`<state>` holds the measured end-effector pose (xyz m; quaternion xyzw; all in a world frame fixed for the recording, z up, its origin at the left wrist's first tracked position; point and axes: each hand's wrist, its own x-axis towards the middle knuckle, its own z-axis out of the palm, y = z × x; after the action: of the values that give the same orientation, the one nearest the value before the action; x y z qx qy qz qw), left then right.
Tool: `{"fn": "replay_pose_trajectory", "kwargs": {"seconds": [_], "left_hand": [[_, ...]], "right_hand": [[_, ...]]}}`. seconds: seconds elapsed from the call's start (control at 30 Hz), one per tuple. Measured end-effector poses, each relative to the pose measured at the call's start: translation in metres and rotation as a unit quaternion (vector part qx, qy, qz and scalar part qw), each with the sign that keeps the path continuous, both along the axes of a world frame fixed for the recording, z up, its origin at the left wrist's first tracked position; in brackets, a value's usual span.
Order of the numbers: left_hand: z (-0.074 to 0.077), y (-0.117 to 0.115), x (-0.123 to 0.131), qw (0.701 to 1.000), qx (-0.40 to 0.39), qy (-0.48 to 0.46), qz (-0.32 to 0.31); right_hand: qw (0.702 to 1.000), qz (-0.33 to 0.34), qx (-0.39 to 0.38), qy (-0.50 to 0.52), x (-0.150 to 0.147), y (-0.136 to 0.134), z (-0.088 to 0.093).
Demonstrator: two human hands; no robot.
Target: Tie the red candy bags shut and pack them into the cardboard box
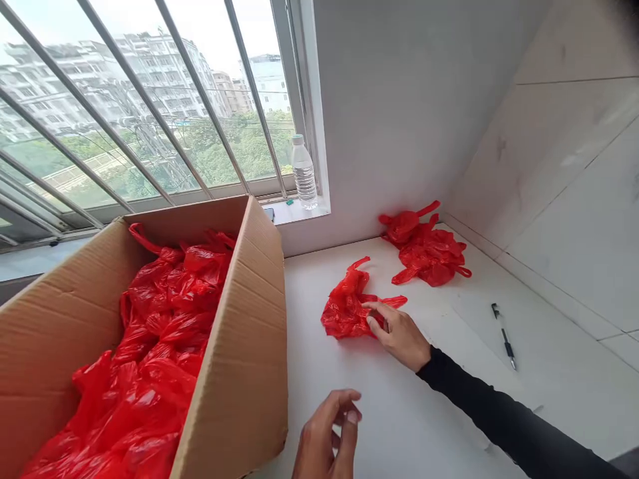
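A crumpled red plastic bag (344,309) lies on the white tabletop, its handle loops sticking out. My right hand (399,332), in a black sleeve, reaches over the bag's right side. Its thumb and forefinger are apart, with red plastic showing between them; whether they touch the bag I cannot tell. Nearer to me, my left hand (329,436) hovers over the table, fingers curved and apart, holding nothing. To its left stands an open cardboard box (254,346) full of knotted or bunched red plastic bags (164,332).
More red bags (429,249) lie heaped in the back corner against the wall. A black-and-clear pen (505,338) rests on the right of the table (309,286). On the windowsill stands a clear water bottle (304,174), before a barred window.
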<state>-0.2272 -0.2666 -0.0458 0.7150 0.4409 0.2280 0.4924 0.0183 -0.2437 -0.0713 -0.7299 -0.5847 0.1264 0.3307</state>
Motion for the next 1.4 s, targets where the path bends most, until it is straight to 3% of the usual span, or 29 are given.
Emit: {"fn": "replay_pose_trajectory", "kwargs": {"seconds": [0.1,0.17,0.3,0.5,0.7,0.8,0.97,1.03,1.23,1.4], "left_hand": [[-0.028,0.024,0.035,0.968,0.239,0.074,0.015],[-0.044,0.041,0.053,0.952,0.288,0.101,0.025],[-0.064,0.059,0.070,0.944,0.299,0.136,0.037],[-0.062,0.041,0.071,0.943,0.299,0.143,0.012],[-0.048,0.015,0.061,0.951,0.283,0.127,0.011],[-0.047,0.009,0.054,0.957,0.268,0.109,0.023],[-0.044,0.012,0.053,0.967,0.243,0.067,0.047],[-0.042,0.017,0.056,0.969,0.237,0.052,0.037],[-0.051,0.027,0.064,0.968,0.239,0.060,-0.051],[-0.055,0.023,0.059,0.971,0.229,0.065,-0.034]], "right_hand": [[0.998,-0.026,0.001,-0.051,0.005,0.011,-0.007],[0.997,-0.015,-0.018,-0.076,0.012,0.025,-0.014],[0.993,0.018,-0.059,-0.105,0.025,0.050,-0.020],[0.984,0.066,-0.097,-0.137,0.027,0.079,-0.013],[0.988,-0.026,-0.096,-0.120,0.058,0.107,0.001],[0.992,-0.024,-0.066,-0.106,0.071,0.090,0.008],[0.983,0.162,-0.038,-0.079,0.055,0.017,0.005],[0.975,0.202,-0.041,-0.076,0.045,-0.006,-0.001],[0.979,0.187,-0.042,-0.070,0.035,-0.022,-0.014],[0.985,0.166,-0.030,-0.035,0.033,-0.036,-0.003]]}}
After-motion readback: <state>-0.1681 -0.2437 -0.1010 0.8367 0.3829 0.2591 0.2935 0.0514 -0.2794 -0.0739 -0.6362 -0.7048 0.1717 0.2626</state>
